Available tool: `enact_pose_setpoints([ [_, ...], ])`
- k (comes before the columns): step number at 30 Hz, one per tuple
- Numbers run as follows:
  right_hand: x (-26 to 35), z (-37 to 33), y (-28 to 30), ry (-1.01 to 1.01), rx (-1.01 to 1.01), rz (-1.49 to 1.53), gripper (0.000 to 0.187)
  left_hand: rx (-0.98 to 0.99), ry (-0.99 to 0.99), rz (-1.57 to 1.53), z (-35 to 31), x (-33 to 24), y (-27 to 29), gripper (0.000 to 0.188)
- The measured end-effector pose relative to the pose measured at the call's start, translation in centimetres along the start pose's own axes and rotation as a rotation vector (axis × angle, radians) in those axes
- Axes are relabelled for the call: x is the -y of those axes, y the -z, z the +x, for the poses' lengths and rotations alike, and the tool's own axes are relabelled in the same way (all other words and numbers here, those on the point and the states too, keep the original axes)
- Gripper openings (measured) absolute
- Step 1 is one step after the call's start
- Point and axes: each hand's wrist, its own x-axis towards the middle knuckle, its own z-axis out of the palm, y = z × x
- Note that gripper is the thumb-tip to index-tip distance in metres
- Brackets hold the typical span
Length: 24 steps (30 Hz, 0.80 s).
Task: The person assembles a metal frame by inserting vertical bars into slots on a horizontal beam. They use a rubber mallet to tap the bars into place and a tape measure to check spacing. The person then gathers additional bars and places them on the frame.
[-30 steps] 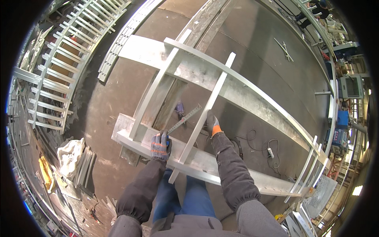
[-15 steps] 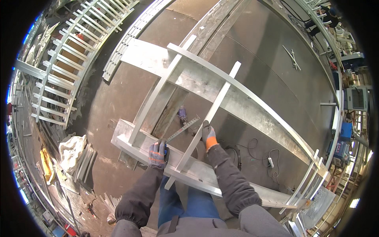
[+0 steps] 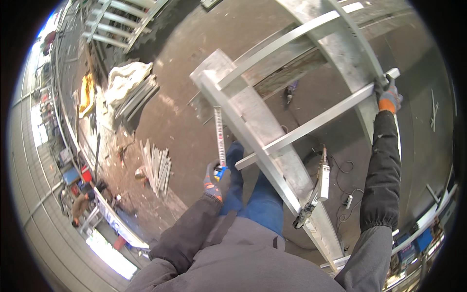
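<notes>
My left hand (image 3: 212,184), in a grey and orange glove, is closed round a blue tape measure (image 3: 220,172) beside my knees. Its pale blade (image 3: 220,131) stretches out toward the near rail (image 3: 249,132) of a metal frame. My right hand (image 3: 389,96), gloved alike, reaches far right. Its fingers are wrapped round the outer end of a square crossbar (image 3: 321,115), where that bar meets the curved far rail (image 3: 361,40). A second crossbar (image 3: 277,47) lies farther off. Wide metal beams (image 3: 265,113) support the frame.
A long grey power tool (image 3: 322,181) leans by the near rail, with cables on the floor. A purple tool (image 3: 291,91) lies beneath the frame. Metal offcuts (image 3: 156,168), a white sack (image 3: 127,80) and a slatted panel (image 3: 119,22) are at left. Another person (image 3: 81,207) is far left.
My view has turned, shifting the frame rightward. My left hand has left the near rail, carrying the tape measure toward me. My right hand has slid from mid-crossbar to its far end.
</notes>
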Motion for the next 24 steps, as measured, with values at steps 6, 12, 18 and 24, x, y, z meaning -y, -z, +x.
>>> enact_pose_setpoints([
  [6,-0.3,-0.6,-1.5,-0.009,-0.093,0.036,0.061,0.072,0.102,-0.296,-1.0,1.4,-3.9,0.039],
  [12,-3.2,2.1,-1.6,0.203,0.018,0.157,0.067,0.136,-0.053,-0.148,-0.4,3.5,-0.7,0.038],
  [18,-3.9,-10.3,4.3,0.357,-0.067,0.627,0.048,0.174,-0.507,0.45,1.9,9.5,7.5,0.043],
  [24,0.4,-33.6,7.3,0.2,0.17,0.999,0.027,0.338,-0.567,0.641,5.1,10.7,10.1,0.053],
])
